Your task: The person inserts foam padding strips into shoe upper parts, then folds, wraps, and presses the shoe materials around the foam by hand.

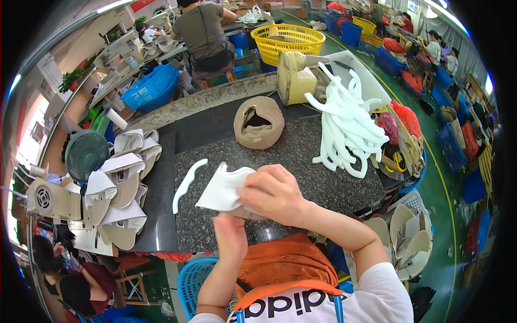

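Above the speckled dark stone worktop, a white fabric piece (222, 188) is held in front of me, and it looks like a shoe upper. My right hand (277, 194) is closed on its right side with bent fingers. Beneath its lower edge is my left hand (230, 234), slightly blurred, gripping it from below; most of those fingers are hidden. A single curved white foam strip (186, 185) lies on the stone left of the piece. Beyond my hands sits a round brown roll of tape or cloth (260, 123) with a dark hollow middle.
A heap of white foam strips (350, 124) lies at the right. White and beige uppers (121, 188) are stacked at the left beside a green fan (86, 155). More uppers fill a white basket (425, 215) at lower right. A yellow basket (288, 42) and co-workers are farther off.
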{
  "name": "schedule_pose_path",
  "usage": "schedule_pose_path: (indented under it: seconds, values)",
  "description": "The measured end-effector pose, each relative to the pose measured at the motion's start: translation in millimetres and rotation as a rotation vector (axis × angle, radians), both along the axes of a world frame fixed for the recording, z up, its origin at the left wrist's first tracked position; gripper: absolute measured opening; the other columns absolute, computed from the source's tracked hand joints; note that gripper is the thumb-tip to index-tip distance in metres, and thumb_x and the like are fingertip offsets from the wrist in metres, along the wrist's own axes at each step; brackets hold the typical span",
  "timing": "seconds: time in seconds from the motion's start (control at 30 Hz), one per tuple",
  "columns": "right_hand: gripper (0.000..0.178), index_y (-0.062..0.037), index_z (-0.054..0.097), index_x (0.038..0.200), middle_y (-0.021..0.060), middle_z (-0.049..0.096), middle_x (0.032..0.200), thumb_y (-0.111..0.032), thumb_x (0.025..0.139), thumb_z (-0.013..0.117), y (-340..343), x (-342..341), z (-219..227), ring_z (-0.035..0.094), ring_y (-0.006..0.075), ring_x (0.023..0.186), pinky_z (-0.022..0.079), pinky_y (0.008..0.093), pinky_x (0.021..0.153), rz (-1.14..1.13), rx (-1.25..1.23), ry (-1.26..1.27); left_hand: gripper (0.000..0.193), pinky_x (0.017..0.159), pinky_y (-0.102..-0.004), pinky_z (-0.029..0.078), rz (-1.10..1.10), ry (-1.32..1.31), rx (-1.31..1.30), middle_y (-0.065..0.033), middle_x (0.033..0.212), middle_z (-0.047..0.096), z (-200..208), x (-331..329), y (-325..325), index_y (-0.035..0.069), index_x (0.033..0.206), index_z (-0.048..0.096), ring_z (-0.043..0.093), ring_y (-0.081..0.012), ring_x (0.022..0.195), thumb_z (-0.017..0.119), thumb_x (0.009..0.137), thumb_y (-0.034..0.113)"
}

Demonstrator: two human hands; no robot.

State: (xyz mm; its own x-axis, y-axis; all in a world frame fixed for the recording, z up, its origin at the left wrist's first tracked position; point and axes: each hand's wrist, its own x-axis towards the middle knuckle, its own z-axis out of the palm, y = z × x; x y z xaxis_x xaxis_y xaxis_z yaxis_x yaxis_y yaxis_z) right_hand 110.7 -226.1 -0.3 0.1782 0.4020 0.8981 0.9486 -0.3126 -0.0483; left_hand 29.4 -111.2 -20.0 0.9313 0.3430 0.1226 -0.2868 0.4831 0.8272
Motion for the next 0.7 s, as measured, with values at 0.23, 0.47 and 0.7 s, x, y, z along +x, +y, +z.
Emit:
schedule_pose_path:
  seconds: [0.23,0.47,0.7]
  values:
    - [0.023,-0.0001,0.054,0.085,0.0055,0.047,0.067,-0.019,0.096,0.048,-1.5,37.0,8.9,0.045,0.0081,0.067,0.042,0.028,0.061,0.273,0.55,1.236,0.025,0.085,-0.0268,0.044,-0.096,-0.015,0.252,-0.0096,0.113,0.062,-10.8,1.4,2.1,-0.007,0.113,0.057,0.057,-0.0138,0.098,0.055,0.09,0.003]
    - [0.028,0.0,0.055,0.104,0.0134,0.059,0.091,-0.019,0.085,0.063,-4.2,14.8,27.5,0.06,0.0339,0.077,0.05,0.036,0.069,-0.246,0.044,0.424,0.027,0.094,-0.0309,0.044,-0.02,-0.052,0.107,-0.0104,0.121,0.057,13.6,17.3,8.4,-0.006,0.114,0.057,0.057,-0.0153,0.107,0.057,0.086,-0.007]
    - [0.017,0.0016,0.059,0.085,0.0123,0.054,0.069,-0.012,0.093,0.054,-13.6,29.3,19.6,0.056,0.013,0.067,0.044,0.0271,0.06,0.501,0.836,1.625,0.045,0.096,-0.0363,0.044,-0.267,-0.01,-0.178,-0.0114,0.121,0.059,-32.1,7.8,9.2,0.0,0.126,0.051,0.058,-0.0225,0.11,0.065,0.084,0.006]
